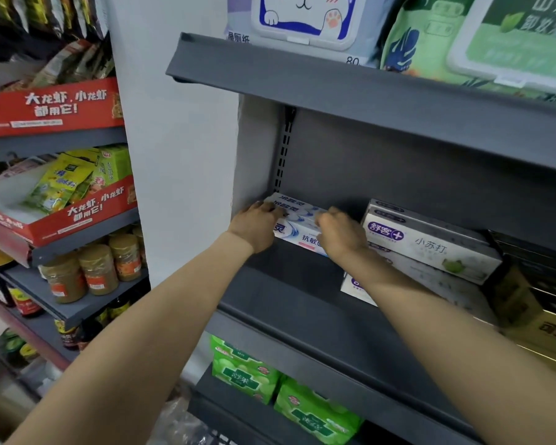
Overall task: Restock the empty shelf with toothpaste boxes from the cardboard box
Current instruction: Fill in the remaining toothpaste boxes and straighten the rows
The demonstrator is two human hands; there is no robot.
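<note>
Both hands are up at the grey shelf [289,293], working the white-and-blue toothpaste boxes [297,231] stacked at its back left corner. The left hand [254,228] holds the stack's left end, fingers curled over the top box; the right hand [341,234] covers its right end, fingers bent onto the box, though I cannot tell how firmly they grip. The stack's long axis runs left to right across the shelf, slanting slightly forward, so each hand has an end. Just right of the stack sit the silver toothpaste boxes [427,244]. The shelf in front of the stack is bare. I'd judge squaring it against the back wall comes next.
</note>
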